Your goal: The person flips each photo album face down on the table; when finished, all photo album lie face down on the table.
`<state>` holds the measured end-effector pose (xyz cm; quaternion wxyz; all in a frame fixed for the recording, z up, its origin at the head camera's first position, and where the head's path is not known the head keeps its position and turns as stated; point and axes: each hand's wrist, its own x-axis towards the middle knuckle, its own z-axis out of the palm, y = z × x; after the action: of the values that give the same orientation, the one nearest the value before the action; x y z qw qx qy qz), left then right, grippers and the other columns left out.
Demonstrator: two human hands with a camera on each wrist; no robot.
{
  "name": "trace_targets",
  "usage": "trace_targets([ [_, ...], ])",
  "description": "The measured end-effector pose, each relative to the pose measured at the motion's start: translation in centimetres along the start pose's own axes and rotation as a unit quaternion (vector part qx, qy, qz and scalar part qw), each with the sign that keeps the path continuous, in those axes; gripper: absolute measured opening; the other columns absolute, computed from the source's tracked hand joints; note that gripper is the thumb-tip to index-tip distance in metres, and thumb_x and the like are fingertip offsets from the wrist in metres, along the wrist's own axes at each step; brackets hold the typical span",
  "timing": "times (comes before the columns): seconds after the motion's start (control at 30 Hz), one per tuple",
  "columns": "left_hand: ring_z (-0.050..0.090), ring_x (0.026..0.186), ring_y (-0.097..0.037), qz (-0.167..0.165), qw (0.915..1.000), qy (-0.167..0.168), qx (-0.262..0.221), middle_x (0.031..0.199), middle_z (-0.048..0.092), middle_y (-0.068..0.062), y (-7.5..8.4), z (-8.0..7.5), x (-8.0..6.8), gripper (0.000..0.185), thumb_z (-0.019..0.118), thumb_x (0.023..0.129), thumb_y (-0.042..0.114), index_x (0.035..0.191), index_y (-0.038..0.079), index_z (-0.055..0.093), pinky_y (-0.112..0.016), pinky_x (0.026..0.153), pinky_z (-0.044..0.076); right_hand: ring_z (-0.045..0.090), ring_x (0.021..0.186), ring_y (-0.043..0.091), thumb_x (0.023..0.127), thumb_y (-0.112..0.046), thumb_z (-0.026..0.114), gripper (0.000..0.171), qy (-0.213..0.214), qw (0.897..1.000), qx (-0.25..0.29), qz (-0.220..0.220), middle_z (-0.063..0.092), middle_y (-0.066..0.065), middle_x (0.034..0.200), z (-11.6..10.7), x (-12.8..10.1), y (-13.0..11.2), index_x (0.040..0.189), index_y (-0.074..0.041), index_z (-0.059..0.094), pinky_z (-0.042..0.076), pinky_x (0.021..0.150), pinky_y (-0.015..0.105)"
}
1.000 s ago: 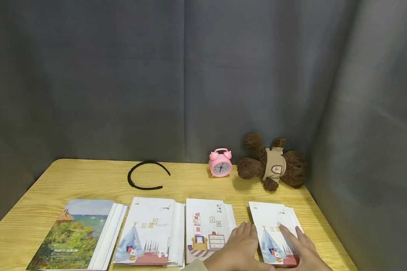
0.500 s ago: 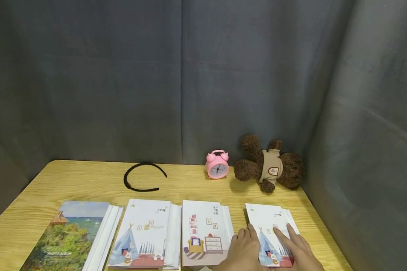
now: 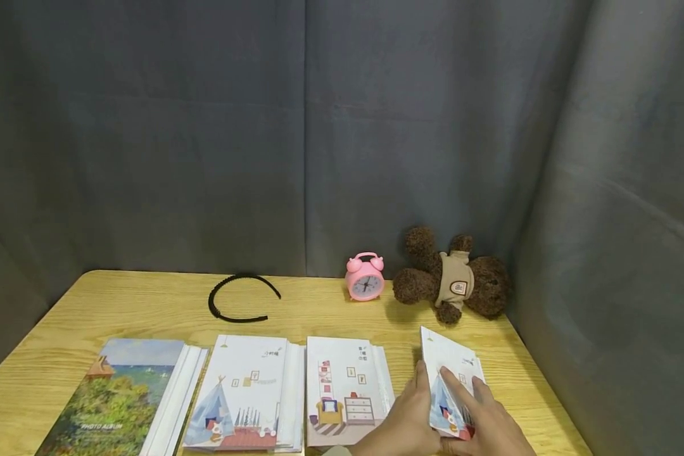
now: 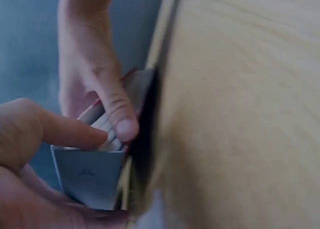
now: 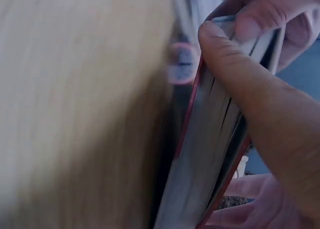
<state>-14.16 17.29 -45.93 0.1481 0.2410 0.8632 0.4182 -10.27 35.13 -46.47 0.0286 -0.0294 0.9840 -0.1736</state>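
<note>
Head view, lower right of the frame: the left hand [image 3: 405, 421] and right hand [image 3: 481, 421] both pinch the tent album [image 3: 450, 383], tipped up off the surface [image 3: 148, 304] (loose pages could slip out).

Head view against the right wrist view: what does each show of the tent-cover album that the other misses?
Only the head view shows the white tent-cover photo album tilted up off the light wooden table, three more albums in a row beside it, a pink alarm clock and a brown teddy bear. Only the right wrist view shows the album's page edges and red cover rim close up. Both show the left hand and right hand gripping that album.
</note>
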Motion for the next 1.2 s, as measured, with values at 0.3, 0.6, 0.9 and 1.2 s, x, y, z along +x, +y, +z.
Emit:
trace_targets([
  [0.3, 0.031, 0.143, -0.027, 0.064, 0.9968, -0.039, -0.028, 0.163, 0.015, -0.013, 0.7, -2.7, -0.8, 0.108, 0.077, 0.072, 0.002, 0.159, 0.003, 0.013, -0.033, 0.11, 0.035, 0.064, 0.092, 0.049, 0.062, -0.068, 0.082, 0.115, 0.014, 1.0, -0.004, -0.002, 0.05, 0.04, 0.132, -1.1, -0.2, -1.8, 0.157, -0.025, 0.033, 0.052, 0.063, 0.054],
  [0.6, 0.034, 0.142, -0.031, 0.144, 0.9894, -0.019, -0.01, 0.16, 0.028, -0.012, 1.2, -4.9, -2.0, 0.1, 0.08, 0.073, 0.015, 0.157, 0.005, 0.026, -0.043, 0.111, 0.035, 0.065, 0.096, 0.034, 0.065, -0.049, 0.09, 0.125, 0.005, 0.993, 0.119, -0.011, 0.049, 0.033, 0.139, -2.1, -0.8, -3.2, 0.161, -0.03, 0.012, 0.05, 0.065, 0.04],
  [0.9, 0.026, 0.146, -0.03, 0.195, 0.9792, -0.008, 0.054, 0.162, 0.021, -0.009, 2.8, -4.7, -2.3, 0.089, 0.077, 0.084, 0.028, 0.157, 0.01, 0.029, -0.043, 0.111, 0.035, 0.047, 0.125, 0.052, 0.08, -0.005, 0.081, 0.126, -0.038, 0.925, 0.366, -0.097, 0.022, 0.039, 0.152, -2.0, -0.8, -1.4, 0.159, -0.029, -0.014, 0.057, 0.081, 0.044],
  [1.2, 0.035, 0.138, -0.033, 0.201, 0.943, 0.031, 0.263, 0.16, 0.028, -0.004, 5.1, -3.5, -1.6, 0.088, 0.077, 0.081, 0.051, 0.154, 0.018, 0.04, -0.044, 0.101, 0.044, 0.062, 0.113, 0.013, 0.088, 0.02, 0.059, 0.116, -0.05, 0.8, 0.503, -0.322, 0.051, -0.011, 0.144, -0.6, 0.1, 1.3, 0.157, -0.032, -0.017, 0.052, 0.088, 0.026],
])
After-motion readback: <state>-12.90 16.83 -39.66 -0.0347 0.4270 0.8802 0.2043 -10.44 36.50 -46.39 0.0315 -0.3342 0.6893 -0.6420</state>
